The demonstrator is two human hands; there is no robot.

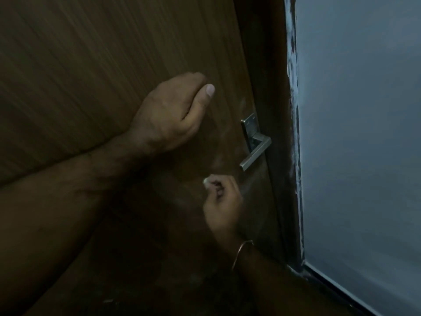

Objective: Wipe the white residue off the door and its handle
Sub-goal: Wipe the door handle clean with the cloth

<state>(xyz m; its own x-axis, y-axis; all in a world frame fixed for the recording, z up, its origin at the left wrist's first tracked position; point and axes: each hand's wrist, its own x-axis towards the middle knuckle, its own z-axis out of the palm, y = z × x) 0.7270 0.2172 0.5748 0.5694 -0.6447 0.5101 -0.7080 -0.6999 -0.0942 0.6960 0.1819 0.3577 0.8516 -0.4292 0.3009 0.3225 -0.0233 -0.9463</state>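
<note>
Below the handle (255,144), against the brown door (91,65), the right hand (222,201) pinches a small white wad (206,180), likely a cloth or tissue, in curled fingers. The left hand (173,112) lies higher and to the left, fingers bent against the door with the thumb out, holding nothing that shows; it seems to brace. Faint pale smears (218,156) show between the hands and left of the handle, so the wiping looks to be in hand on the door face, with the metal lever not yet touched. Next the wad would need to pass up over those smears and then round the lever and its plate. No writing or brand can be read; the picture is dim.
</note>
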